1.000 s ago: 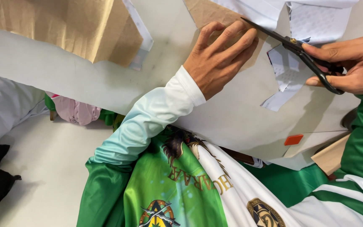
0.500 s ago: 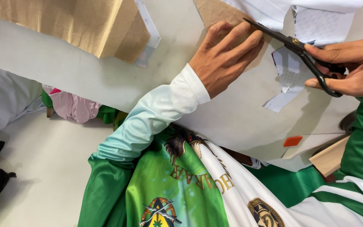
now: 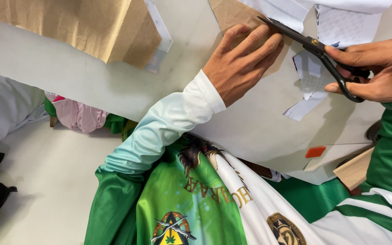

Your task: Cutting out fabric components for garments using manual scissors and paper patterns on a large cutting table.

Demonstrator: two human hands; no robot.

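counter (image 3: 91, 86): paper sheet (image 3: 232, 16) at far edge, under left hand (image 3: 239, 68) | scissors (image 3: 316, 47) right of left hand, held in right hand (image 3: 377, 70), blades over sheet | folded paper (image 3: 82, 27) far left on counter | scrap strip (image 3: 302, 109) near the scissors

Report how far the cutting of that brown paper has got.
Done: white offcut strips lie on the grey table. In hand: the left hand pins the brown paper piece while the right hand works black scissors. Left: the paper looks mostly uncut.
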